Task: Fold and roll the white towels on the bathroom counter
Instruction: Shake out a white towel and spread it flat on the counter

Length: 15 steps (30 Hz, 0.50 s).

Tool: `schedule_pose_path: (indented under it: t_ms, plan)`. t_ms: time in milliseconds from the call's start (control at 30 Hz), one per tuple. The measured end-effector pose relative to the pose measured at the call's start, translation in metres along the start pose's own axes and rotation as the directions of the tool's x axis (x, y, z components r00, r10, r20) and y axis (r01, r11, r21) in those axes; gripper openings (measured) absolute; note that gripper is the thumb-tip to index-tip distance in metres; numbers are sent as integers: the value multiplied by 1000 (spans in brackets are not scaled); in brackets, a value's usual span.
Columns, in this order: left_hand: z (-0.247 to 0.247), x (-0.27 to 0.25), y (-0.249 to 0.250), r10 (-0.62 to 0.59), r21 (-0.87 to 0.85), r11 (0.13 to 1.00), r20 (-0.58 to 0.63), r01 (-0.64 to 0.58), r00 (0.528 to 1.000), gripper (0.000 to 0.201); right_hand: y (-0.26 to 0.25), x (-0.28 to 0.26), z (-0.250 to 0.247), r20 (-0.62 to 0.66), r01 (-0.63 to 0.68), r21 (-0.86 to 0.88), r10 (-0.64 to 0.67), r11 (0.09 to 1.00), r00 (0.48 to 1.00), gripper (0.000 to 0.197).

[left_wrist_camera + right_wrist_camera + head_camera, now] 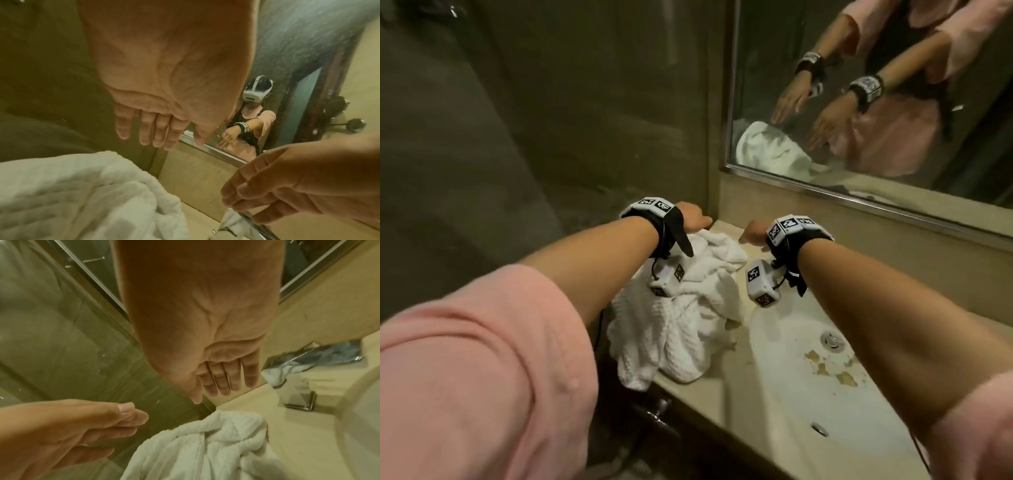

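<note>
A crumpled white towel (681, 308) lies heaped on the beige counter (698, 394), left of the sink; part of it hangs over the front edge. My left hand (697, 216) hovers above the towel's far end, near the wall corner, fingers straight and holding nothing. My right hand (753, 233) hangs over the counter just right of the towel, also with straight fingers and nothing in it. The left wrist view shows the left hand's fingers (144, 129) extended above the towel (82, 194). The right wrist view shows the right hand's fingers (226, 378) extended above the towel (205, 443).
A white sink basin (818, 370) with brown stains and a metal drain (832, 341) fills the counter's right part. A chrome faucet (296, 386) stands behind it. A mirror (876, 102) hangs on the back wall, and a dark glass panel (534, 137) bounds the left side.
</note>
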State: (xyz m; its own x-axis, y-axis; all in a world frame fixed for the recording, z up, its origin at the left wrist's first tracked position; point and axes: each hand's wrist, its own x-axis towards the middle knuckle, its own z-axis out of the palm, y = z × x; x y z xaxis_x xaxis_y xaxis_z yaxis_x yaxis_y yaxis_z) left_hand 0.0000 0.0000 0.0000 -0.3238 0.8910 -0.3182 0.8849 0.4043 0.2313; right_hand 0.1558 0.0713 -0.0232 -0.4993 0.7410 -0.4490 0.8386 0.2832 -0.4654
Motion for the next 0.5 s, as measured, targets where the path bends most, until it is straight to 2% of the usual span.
schedule_pose_path:
  t_ms: [67,100,133,167,200,233,267,300,333,367,500]
  plan:
    - [0,8,-18,-27,-3,1000,36,27,999,52,-7,31,15,-9,0,-10,0,1000,1000,46]
    - [2,14,-29,-37,-1,999,56,37,998,51,-5,57,26,-1,-29,-45,29,999,1000,58]
    - [2,15,-36,-47,13,999,70,46,996,50,20,132,45,-21,-38,-99,36,994,999,66]
    - [5,21,-45,-41,28,999,87,39,995,49,35,187,62,-30,-29,-159,24,987,999,65]
    - [8,23,-49,-39,44,998,107,34,994,48,41,218,73,-20,-27,-184,23,983,1000,52]
    - [10,27,-55,-34,42,999,126,29,991,48,36,223,77,-27,-35,-154,31,987,999,35]
    - [9,26,-59,-43,48,998,137,37,990,49,20,203,76,-32,-48,-94,46,994,998,23]
    - [12,30,-64,-41,36,999,138,37,990,49,-2,161,72,-78,-19,-57,14,998,997,19]
    - [13,32,-69,-42,26,999,134,39,990,50,-26,120,69,-87,4,-39,-7,999,996,17]
    - [15,33,-73,-42,13,999,129,41,991,51,-39,101,69,-118,33,-16,-34,999,992,20]
    - [20,35,-84,-108,-93,989,92,116,990,62,-51,84,78,-234,87,159,-48,983,971,23]
